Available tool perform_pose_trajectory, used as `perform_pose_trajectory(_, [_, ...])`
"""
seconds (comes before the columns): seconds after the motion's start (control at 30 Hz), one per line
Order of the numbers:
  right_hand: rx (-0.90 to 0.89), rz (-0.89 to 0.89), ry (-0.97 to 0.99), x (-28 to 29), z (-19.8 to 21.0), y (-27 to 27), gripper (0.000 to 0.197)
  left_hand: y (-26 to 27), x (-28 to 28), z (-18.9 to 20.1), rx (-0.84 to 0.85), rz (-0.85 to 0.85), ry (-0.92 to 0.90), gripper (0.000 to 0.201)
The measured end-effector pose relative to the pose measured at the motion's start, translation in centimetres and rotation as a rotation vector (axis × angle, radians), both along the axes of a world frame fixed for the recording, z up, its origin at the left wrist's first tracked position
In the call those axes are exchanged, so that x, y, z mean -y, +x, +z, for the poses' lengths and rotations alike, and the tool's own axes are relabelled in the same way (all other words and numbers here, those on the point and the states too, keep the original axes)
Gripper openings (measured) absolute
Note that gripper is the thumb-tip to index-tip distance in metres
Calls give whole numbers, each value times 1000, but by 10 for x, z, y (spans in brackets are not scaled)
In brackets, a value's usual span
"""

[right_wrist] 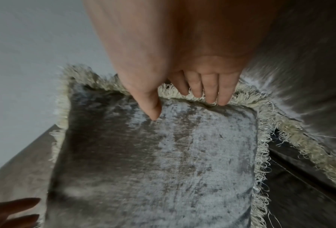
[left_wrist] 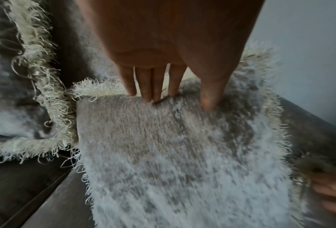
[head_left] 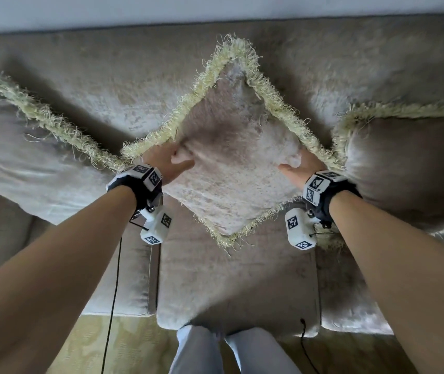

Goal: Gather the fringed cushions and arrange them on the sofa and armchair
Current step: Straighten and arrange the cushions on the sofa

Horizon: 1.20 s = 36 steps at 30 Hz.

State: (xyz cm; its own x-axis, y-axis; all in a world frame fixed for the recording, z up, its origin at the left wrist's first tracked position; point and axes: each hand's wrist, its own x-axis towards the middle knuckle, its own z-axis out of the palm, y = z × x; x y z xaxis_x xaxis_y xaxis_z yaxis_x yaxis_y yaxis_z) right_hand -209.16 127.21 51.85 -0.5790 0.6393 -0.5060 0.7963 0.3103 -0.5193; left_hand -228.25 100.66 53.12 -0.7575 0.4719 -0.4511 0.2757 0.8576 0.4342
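A beige velvet cushion point(head_left: 231, 163) with a pale yellow fringe stands on one corner, diamond-wise, against the sofa backrest point(head_left: 123, 85). My left hand point(head_left: 169, 160) grips its left corner, thumb on the front and fingers behind the edge, as the left wrist view shows point(left_wrist: 179, 100). My right hand point(head_left: 297, 166) grips the right corner the same way point(right_wrist: 182, 108). Two more fringed cushions lean on the sofa, one at the left point(head_left: 34, 168) and one at the right point(head_left: 409, 171), each close to the held cushion's corners.
The sofa seat point(head_left: 237, 287) lies below the cushion, split into separate seat pads. A pale wall point(head_left: 215, 9) rises behind the backrest. My legs point(head_left: 231, 352) stand at the sofa's front edge on a yellowish patterned floor point(head_left: 123, 344).
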Motion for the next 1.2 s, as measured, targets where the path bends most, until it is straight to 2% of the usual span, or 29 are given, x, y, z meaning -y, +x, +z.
perform_pose_trajectory(0.3, [-14, -7, 46, 28, 49, 59, 69, 66, 4, 40, 120, 12, 146, 76])
perform_pose_trajectory(0.4, [-46, -68, 61, 34, 64, 95, 60, 86, 4, 52, 128, 14, 209, 81])
perform_pose_trajectory(0.63, [-47, -230, 125, 27, 93, 183, 64, 136, -27, 77, 129, -5, 289, 72])
perform_pose_trajectory(0.73, [-40, -302, 142, 7, 104, 225, 59, 165, -53, 85, 146, -25, 307, 69])
perform_pose_trajectory(0.9, [-38, -348, 154, -46, 119, 285, 71, 219, -105, 95, 163, -51, 309, 66])
perform_pose_trajectory(1.2, [-40, -289, 86, -137, 86, 359, 70, 323, -209, 83, 195, 6, 262, 65])
